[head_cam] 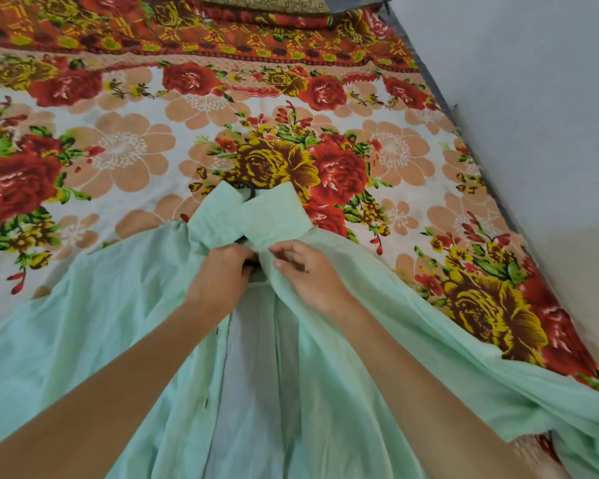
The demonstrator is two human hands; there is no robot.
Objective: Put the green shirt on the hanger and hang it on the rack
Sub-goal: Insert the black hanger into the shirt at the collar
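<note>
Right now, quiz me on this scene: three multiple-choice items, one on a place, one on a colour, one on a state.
1. The green shirt lies on: A) the floral bedsheet B) a rack C) a chair
2. The hanger hook is: A) white B) black C) red
3. The left grip and right grip: A) hang idle B) pinch the shirt's front C) hold a pillow
Answers: 1 A, cloth spreads over the flowers; 2 B, a dark loop shows above the collar; 3 B, both close on the fabric.

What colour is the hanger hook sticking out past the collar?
Black. The hanger hook above the green shirt shows best in the head view.
</note>
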